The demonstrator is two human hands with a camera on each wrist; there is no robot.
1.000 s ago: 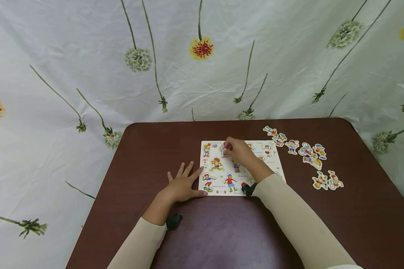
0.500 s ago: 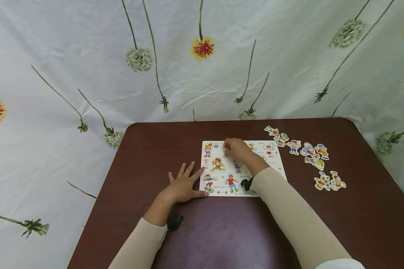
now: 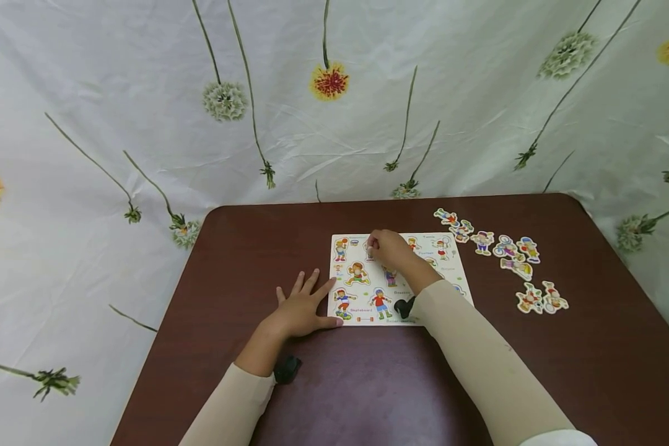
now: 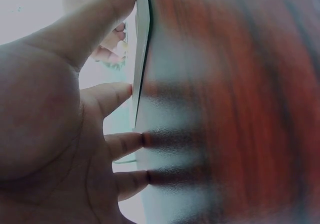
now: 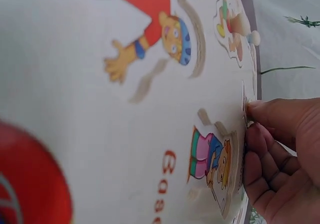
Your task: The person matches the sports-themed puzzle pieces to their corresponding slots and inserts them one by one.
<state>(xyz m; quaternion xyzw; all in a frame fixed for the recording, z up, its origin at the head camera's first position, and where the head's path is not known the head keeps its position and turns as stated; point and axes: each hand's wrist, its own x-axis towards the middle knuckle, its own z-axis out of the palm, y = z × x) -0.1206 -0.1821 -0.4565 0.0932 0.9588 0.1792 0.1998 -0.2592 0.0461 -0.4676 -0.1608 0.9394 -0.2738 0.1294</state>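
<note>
A white puzzle board (image 3: 379, 279) printed with children at sports lies on the brown table. My right hand (image 3: 393, 249) is over the board's upper middle, thumb and fingers pinching a small puzzle piece (image 5: 244, 100) against the surface. Most of that piece is hidden by the fingers. At the board's left edge, my left hand (image 3: 300, 310) lies with fingers spread; its thumb and index finger touch the edge, as the left wrist view also shows. In the right wrist view, a baseball figure (image 5: 210, 156) sits in a recess close to the right hand's curled fingers.
Several loose figure pieces (image 3: 482, 243) lie to the right of the board, some touching each other. Two more pieces (image 3: 554, 298) lie nearer the person on that side. Behind the table's far edge (image 3: 312, 204) hangs a white floral cloth (image 3: 290, 93).
Both hands stay in nearly the same places, the right hand still pinching the piece at the same spot. The right wrist has shifted slightly left. The head view sways a little.
</note>
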